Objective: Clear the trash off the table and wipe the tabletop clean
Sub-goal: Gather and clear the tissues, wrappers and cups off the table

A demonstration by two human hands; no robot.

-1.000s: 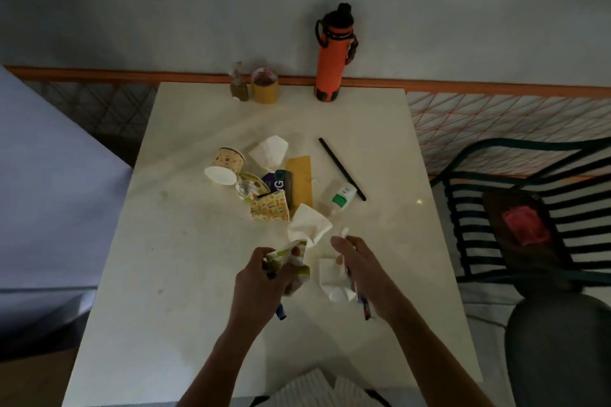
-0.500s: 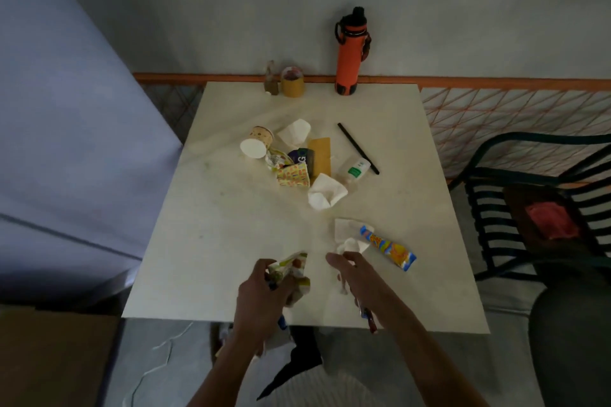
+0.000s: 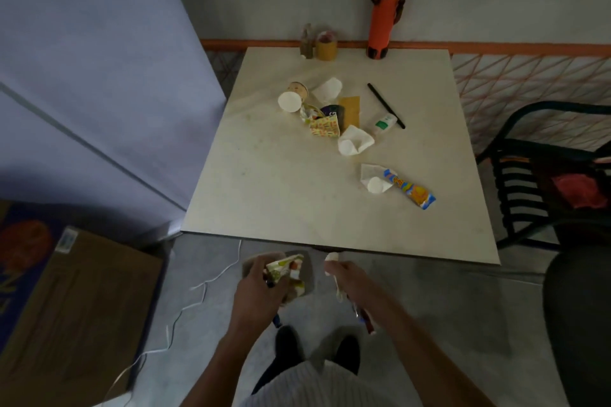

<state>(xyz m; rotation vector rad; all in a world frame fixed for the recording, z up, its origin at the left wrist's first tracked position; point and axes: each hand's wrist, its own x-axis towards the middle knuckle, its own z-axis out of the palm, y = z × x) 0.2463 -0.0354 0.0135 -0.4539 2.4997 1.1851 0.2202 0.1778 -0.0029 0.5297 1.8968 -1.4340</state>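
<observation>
My left hand [image 3: 256, 287] is closed around crumpled green-and-white wrappers [image 3: 284, 269], held over the floor just off the cream table's [image 3: 264, 201] near edge. My right hand [image 3: 350, 281] grips a white tissue and a thin wrapper [image 3: 363, 320] that hangs below my wrist. On the tabletop lie a tipped paper cup [image 3: 292, 97], crumpled tissues [image 3: 354, 141], a patterned carton [image 3: 325, 127], a brown card [image 3: 348, 107], a small white bottle [image 3: 383, 124], a black pen [image 3: 385, 105], a white wrapper [image 3: 373, 177] and a colourful snack packet [image 3: 411, 190].
An orange flask [image 3: 383, 15], a tape roll [image 3: 326, 46] and a small bottle [image 3: 306, 43] stand at the table's far edge. A cardboard box [image 3: 66, 307] sits on the floor at left beside a white cable [image 3: 185, 304]. A black chair [image 3: 542, 175] stands at right.
I have stepped back from the table. Both hands, still holding trash, have come off the tabletop and now hang past its near edge. The snack packet stays on the table.
</observation>
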